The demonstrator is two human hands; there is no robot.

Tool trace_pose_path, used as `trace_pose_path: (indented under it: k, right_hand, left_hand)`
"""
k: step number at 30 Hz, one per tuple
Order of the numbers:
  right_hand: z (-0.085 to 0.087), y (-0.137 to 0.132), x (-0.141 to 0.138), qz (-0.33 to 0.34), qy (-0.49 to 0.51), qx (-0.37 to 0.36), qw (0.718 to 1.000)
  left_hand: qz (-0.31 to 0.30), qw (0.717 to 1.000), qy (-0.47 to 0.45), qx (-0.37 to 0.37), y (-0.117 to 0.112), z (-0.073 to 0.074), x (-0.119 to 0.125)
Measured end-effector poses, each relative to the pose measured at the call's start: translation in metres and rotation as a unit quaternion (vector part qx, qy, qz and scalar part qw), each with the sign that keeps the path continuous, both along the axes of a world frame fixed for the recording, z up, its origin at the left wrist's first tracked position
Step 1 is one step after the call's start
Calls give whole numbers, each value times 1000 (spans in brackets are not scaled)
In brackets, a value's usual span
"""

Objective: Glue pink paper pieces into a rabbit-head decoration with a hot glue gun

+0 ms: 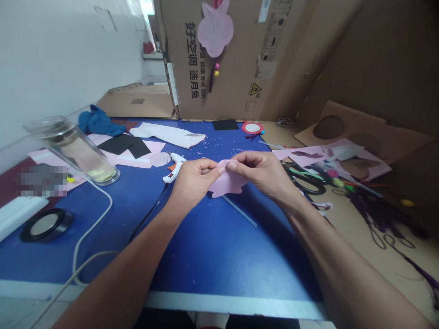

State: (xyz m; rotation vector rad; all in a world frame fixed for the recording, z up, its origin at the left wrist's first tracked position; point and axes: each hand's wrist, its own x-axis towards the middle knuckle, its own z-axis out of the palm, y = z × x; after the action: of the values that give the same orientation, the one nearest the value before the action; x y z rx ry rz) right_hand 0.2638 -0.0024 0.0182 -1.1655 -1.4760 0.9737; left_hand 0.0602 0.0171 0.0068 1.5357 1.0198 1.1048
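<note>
Item held: a pink felt piece point(228, 182), pinched along its upper edge between the left hand point(192, 179) and the right hand point(264, 173), thumbs and forefingers pressed together on it, the felt hanging just over the blue table point(206, 246). Just under the grip: a thin pale stick point(239, 210) lying slantwise on the table. Just left of the grip: a white glue gun point(174, 166), its dark cord running toward the table's near edge. Right of the grip: black-handled scissors point(306, 179), then pink offcuts and coloured beads point(334, 178). Well left of the grip: a clear glass jar point(73, 150), a roll of black tape point(46, 224), a white cable point(92, 228). Beyond the grip: white cloth point(168, 134), black felt squares point(123, 144), a round red-rimmed mirror point(253, 127). Farthest: a cardboard box point(240, 82) with a pink felt shape point(215, 29) hung on it.
</note>
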Motion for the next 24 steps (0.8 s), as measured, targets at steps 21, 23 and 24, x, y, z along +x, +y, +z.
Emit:
trace_pose_path:
  k: [21, 23, 24]
  right_hand:
    - [-10, -3, 5, -183, -375, 496, 762]
    - [-11, -4, 3, -173, -386, 511, 749]
    - [-11, -4, 2, -172, -386, 510, 749]
  left_hand:
    - [-25, 921, -238, -307, 2, 8, 3]
    - [-45, 910, -266, -315, 0, 8, 4]
    - [-43, 911, -272, -307, 0, 8, 4]
